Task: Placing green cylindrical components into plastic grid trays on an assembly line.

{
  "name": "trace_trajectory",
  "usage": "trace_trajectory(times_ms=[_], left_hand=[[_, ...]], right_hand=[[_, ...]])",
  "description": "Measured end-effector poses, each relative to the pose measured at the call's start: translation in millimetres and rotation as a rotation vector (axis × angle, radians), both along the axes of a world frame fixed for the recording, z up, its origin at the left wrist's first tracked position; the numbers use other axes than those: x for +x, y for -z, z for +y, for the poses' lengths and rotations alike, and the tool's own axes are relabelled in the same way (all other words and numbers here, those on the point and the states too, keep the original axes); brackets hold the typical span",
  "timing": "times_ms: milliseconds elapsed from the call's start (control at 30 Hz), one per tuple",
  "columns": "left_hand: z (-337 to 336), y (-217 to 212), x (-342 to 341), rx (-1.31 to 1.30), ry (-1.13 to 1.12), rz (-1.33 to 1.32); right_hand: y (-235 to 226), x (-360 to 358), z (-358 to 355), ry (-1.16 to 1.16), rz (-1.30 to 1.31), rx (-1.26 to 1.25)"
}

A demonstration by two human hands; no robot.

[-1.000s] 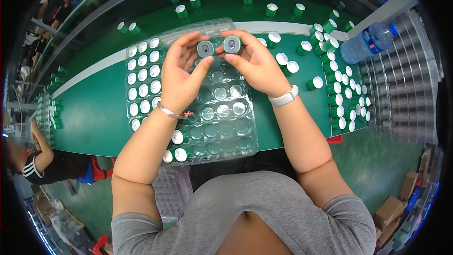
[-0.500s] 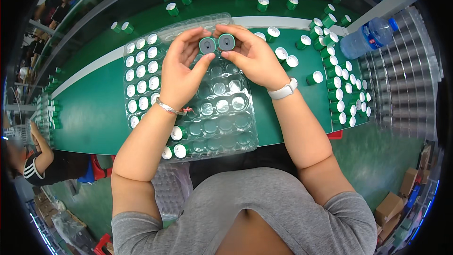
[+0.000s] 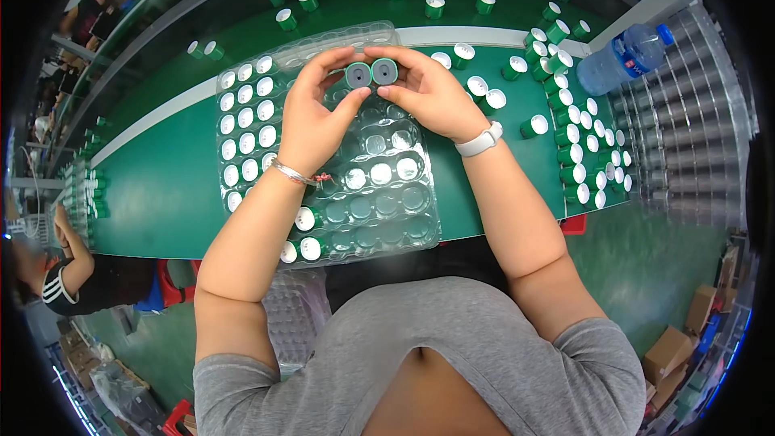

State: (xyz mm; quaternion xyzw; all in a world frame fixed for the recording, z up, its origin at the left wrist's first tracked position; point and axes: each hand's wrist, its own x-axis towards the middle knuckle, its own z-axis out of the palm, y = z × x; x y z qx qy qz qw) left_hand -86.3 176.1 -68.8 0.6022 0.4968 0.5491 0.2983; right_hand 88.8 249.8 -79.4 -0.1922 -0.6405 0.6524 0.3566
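Over the far part of a clear plastic tray [image 3: 379, 214], my left hand [image 3: 317, 109] is closed round a small green cylinder [image 3: 358, 75] whose dark grey end faces me. A matching green cylinder [image 3: 385, 72] sits in the closed fingers of my right hand [image 3: 432, 93]. The two cylinders are side by side, nearly touching. The tray's left columns hold several white-topped green cylinders [image 3: 245, 117], and a few more stand in its near left corner. Round cups at its middle and right show bare plastic. My wrists and palms hide part of the tray.
White-topped cylinders [image 3: 534, 126] stand on the green table [image 3: 153, 186], crowding its right end. More cylinders [image 3: 435, 6] stand on the green strip beyond the pale rail [image 3: 460, 37]. A large water bottle [image 3: 622, 62] lies beside stacked clear trays [image 3: 686, 121]. Another person [image 3: 73, 274] sits at left.
Both hands stay over the tray, and the two cylinders have come slightly closer together. Cylinders on the far strip appear shifted a little to the left.
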Motion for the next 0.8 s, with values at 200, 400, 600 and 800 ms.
trace_trajectory(times_ms=[200,400,600,800], left_hand=[[-2.6,-2.5,0.2,-0.049,-0.054,0.022],[-4.0,-4.9,0.9,0.108,-0.162,0.374],[-3.3,-0.1,-2.4,0.161,-0.128,0.363],[-4.7,-1.5,3.0,0.126,-0.082,0.034]], right_hand=[[-6.4,1.3,-1.5,-0.017,0.011,-0.034],[-6.1,2.7,-1.0,-0.04,0.011,-0.026],[-5.6,1.1,-1.8,-0.052,0.047,-0.043],[-11.6,2.0,-4.5,-0.031,0.041,-0.055]])
